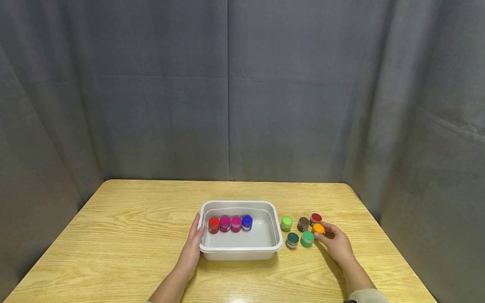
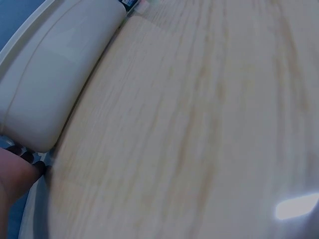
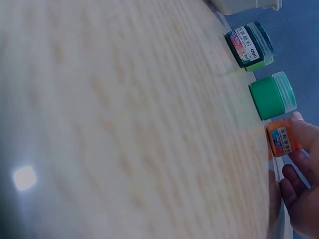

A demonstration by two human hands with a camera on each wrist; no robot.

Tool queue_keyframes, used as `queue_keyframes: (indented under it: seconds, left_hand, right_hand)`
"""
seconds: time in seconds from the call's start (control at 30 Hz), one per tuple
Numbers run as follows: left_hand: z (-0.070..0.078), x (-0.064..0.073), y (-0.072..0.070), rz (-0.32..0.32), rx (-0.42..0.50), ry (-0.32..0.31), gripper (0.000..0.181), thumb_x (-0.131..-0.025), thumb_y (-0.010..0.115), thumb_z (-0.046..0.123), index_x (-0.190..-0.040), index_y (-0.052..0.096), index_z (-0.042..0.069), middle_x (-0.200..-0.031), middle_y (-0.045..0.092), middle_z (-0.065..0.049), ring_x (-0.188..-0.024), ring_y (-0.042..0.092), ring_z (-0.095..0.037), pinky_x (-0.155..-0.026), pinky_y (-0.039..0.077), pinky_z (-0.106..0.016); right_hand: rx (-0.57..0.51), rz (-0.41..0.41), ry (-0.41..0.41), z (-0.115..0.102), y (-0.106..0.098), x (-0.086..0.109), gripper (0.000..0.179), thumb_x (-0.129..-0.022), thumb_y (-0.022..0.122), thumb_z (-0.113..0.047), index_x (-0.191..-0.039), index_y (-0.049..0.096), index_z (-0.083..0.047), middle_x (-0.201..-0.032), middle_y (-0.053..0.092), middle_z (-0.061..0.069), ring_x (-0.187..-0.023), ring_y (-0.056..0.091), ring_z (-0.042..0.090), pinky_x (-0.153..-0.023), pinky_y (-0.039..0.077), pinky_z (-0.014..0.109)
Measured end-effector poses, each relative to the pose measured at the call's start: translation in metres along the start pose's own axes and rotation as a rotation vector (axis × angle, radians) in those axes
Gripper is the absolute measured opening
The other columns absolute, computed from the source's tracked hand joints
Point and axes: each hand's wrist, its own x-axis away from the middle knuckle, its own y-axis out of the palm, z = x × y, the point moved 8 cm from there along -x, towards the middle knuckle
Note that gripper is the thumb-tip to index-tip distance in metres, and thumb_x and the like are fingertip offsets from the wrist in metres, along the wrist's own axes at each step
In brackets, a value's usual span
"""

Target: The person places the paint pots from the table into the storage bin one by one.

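A white plastic tub (image 1: 242,254) stands on the table, holding a row of small paint jars: a red jar (image 1: 214,225), two magenta ones and a blue jar (image 1: 247,223). My left hand (image 1: 191,248) grips the tub's left side, thumb over the rim and fingers along the outer wall. Right of the tub, my right hand (image 1: 337,244) pinches an orange paint jar (image 3: 280,138) between thumb and fingers. Close beside it are a green jar (image 3: 271,96) and a dark red jar (image 1: 315,218).
A light green jar (image 1: 286,224), a brown jar (image 1: 303,224) and a dark teal jar (image 1: 292,240) stand between the tub and my right hand. The wooden table (image 1: 125,235) ends at the back before grey curtains (image 1: 163,126), which also hang on both sides.
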Motion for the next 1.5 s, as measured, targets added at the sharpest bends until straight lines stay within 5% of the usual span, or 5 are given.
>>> queue_keyframes:
  seconds: [0.3, 0.53, 0.73, 1.23, 1.5]
  left_hand:
    - [0.000, 0.000, 0.000, -0.003, 0.005, 0.012, 0.060, -0.106, 0.026, 0.038, -0.159, 0.002, 0.023, -0.166, 0.002, -0.014, -0.151, -0.001, -0.044, -0.115, 0.001, -0.072]
    - [0.002, 0.000, -0.001, 0.001, 0.002, 0.008, 0.060, -0.106, 0.027, 0.038, -0.159, 0.003, 0.024, -0.166, 0.002, -0.013, -0.151, 0.000, -0.044, -0.115, 0.002, -0.071]
    - [0.001, 0.001, -0.002, 0.004, 0.006, 0.012, 0.060, -0.106, 0.027, 0.037, -0.159, 0.004, 0.022, -0.166, 0.002, -0.013, -0.151, -0.001, -0.044, -0.115, 0.001, -0.071]
    - [-0.002, 0.000, -0.002, 0.012, 0.006, 0.006, 0.061, -0.106, 0.029, 0.039, -0.159, 0.005, 0.024, -0.166, 0.002, -0.013, -0.151, -0.001, -0.044, -0.116, 0.001, -0.070]
    - [-0.001, 0.000, -0.001, 0.008, 0.031, 0.009, 0.060, -0.106, 0.029, 0.036, -0.159, 0.004, 0.023, -0.166, 0.002, -0.013, -0.151, -0.001, -0.043, -0.117, 0.001, -0.069]
  right_hand:
    - [-0.049, 0.026, 0.031, -0.007, -0.009, 0.004, 0.060, -0.095, 0.065, -0.033, -0.141, 0.046, 0.000, -0.136, 0.052, 0.024, -0.125, 0.050, 0.036, -0.090, 0.047, 0.023]
    - [-0.152, 0.078, 0.007, -0.030, -0.020, 0.005, 0.059, -0.095, 0.065, -0.031, -0.140, 0.043, 0.000, -0.143, 0.048, 0.020, -0.134, 0.046, 0.032, -0.110, 0.042, 0.033]
    - [-0.212, 0.053, -0.030, -0.056, -0.017, 0.006, 0.057, -0.095, 0.065, -0.028, -0.138, 0.041, -0.001, -0.141, 0.052, 0.021, -0.123, 0.055, 0.023, -0.086, 0.046, 0.005]
    - [-0.231, -0.062, -0.151, -0.122, 0.023, 0.010, 0.059, -0.089, 0.073, -0.027, -0.141, 0.052, -0.009, -0.130, 0.062, 0.017, -0.122, 0.059, 0.032, -0.102, 0.052, 0.039]
    - [-0.262, -0.125, -0.215, -0.152, 0.054, 0.012, 0.053, -0.086, 0.076, -0.020, -0.135, 0.058, -0.008, -0.123, 0.065, 0.016, -0.113, 0.064, 0.029, -0.097, 0.055, 0.039]
